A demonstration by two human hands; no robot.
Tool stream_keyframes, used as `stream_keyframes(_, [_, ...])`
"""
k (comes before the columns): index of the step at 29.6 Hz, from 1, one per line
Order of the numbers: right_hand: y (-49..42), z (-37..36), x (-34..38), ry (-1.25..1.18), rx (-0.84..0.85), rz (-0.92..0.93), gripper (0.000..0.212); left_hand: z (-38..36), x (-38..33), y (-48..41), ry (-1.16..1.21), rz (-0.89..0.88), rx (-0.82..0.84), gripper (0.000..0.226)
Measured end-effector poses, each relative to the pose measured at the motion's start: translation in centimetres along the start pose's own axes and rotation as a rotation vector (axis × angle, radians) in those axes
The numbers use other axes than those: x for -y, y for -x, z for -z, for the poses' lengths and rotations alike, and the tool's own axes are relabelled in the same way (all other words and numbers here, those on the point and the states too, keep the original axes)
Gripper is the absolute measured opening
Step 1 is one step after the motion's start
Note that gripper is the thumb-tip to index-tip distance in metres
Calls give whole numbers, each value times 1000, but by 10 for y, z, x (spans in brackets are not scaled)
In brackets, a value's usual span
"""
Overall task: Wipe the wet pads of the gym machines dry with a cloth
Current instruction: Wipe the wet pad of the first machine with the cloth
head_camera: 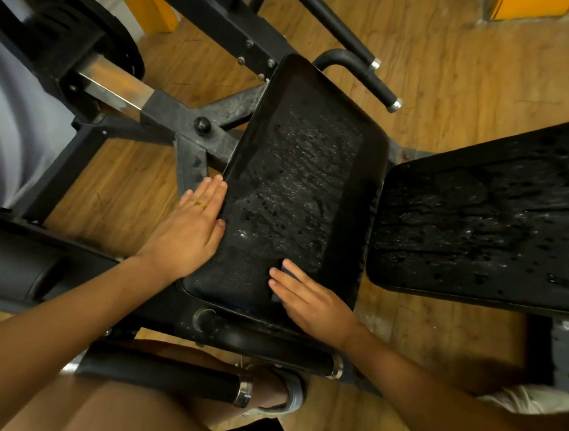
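Wooden floor [445, 75], frame [170, 112], wet seat pad [304, 183] — left hand [191, 230], right hand [312, 301] flat-fingered, cloth [282, 270] perhaps beneath right.

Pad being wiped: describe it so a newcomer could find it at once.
On the wooden floor stands a black gym machine frame carrying two wet black pads. The one meant is the central pad. Unlike the right-hand pad, it has the left hand and right hand flat on its near half.
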State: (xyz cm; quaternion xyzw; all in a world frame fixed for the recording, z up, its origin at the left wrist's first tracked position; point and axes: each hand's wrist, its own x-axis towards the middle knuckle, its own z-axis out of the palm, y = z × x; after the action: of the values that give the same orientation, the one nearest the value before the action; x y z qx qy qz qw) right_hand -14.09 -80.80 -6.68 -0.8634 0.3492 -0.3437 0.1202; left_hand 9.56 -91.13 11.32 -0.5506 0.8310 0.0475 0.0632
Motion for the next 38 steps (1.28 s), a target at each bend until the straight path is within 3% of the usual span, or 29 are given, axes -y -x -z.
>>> stream_keyframes(6, [10,-4,2,20,4,-46,55,-15,-24,2,-1,109,-56,72])
stream_keyframes(13, [-17,-9,16,76,-31,-142,52,-17,-23,0,88,84,-82,71])
stream_keyframes(17, [-45,-13,27,-109,-106,-294,57,-9,-27,6,141,94,-43,68])
stream_keyframes(23, [-40,-14,27,-370,-159,-557,86,-28,-61,31,-144,-228,-68,64])
stream_keyframes(32, [-34,1,20,-375,-19,-547,103,-49,-87,16,-250,-157,-57,64])
stream_keyframes(35, [-8,6,7,-283,6,-492,93,-48,-89,16,-237,-146,-52,66])
stream_keyframes(38, [27,1,-19,-206,-81,-602,77,-46,-95,20,-222,-191,-26,69])
